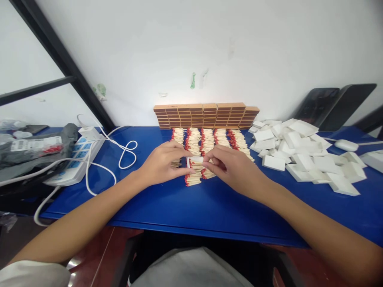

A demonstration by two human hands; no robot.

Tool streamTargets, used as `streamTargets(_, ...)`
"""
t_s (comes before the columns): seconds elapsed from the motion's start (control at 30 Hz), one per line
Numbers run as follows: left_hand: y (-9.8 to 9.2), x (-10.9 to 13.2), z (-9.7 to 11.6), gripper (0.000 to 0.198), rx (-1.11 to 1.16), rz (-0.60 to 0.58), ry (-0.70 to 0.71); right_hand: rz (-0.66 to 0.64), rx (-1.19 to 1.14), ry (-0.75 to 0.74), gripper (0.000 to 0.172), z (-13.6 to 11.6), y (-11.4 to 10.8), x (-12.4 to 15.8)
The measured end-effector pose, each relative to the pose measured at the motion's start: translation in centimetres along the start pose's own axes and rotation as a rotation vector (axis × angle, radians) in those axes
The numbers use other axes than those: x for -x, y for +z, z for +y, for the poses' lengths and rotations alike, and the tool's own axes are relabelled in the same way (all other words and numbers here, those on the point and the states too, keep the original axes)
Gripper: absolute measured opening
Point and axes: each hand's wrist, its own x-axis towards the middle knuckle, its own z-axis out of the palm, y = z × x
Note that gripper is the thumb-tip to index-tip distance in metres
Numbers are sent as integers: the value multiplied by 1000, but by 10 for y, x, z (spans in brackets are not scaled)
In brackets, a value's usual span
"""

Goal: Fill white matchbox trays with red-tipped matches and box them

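My left hand (166, 162) is closed on the left end of a small white matchbox tray (196, 158), thumb at the near side and fingers at the far side. Red-headed matches seem to lie in the tray, partly hidden. At its right end, my right hand (229, 164) has its thumb and fingers pinched together; what they hold, if anything, is hidden. Under and behind both hands, loose matches (208, 139) lie in several rows on the blue table (167, 207), red heads toward the left.
Brown matchboxes (206, 116) are stacked against the wall behind the matches. A heap of white trays (299, 147) spreads at the right, with two dark phones (344, 105) leaning behind it. On the left are a power strip (79, 157), white cables (125, 149) and a grey plastic bag (36, 147).
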Motion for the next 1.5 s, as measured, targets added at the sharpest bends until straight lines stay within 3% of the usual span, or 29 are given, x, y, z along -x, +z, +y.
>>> streamTargets(0.33, 1, -3, 8, 41, 97, 21, -13, 93, 62, -45, 8, 8, 14, 1)
streamTargets(0.6, 0, -3, 8, 41, 93, 33, -52, 124, 23, -49, 7, 5, 5, -1)
streamTargets(0.9, 1, -3, 9, 39, 73, 19, 24, -6, 34, -25, 9, 4, 6, 0)
streamTargets(1.17, 0, -2, 7, 42, 32, 32, 0, 17, 28, -43, 9, 3, 3, -2)
streamTargets(1.23, -1, -1, 4, 41, -4, 47, -26, -39, 49, -29, 11, 4, -5, -1)
streamTargets(1.4, -2, 1, -1, 39, -42, 40, -57, -459, 75, 66, 9, 13, -22, 2)
streamTargets(1.5, -2, 0, -1, 39, -38, 32, -47, -497, 72, 88, 12, 12, -23, 2)
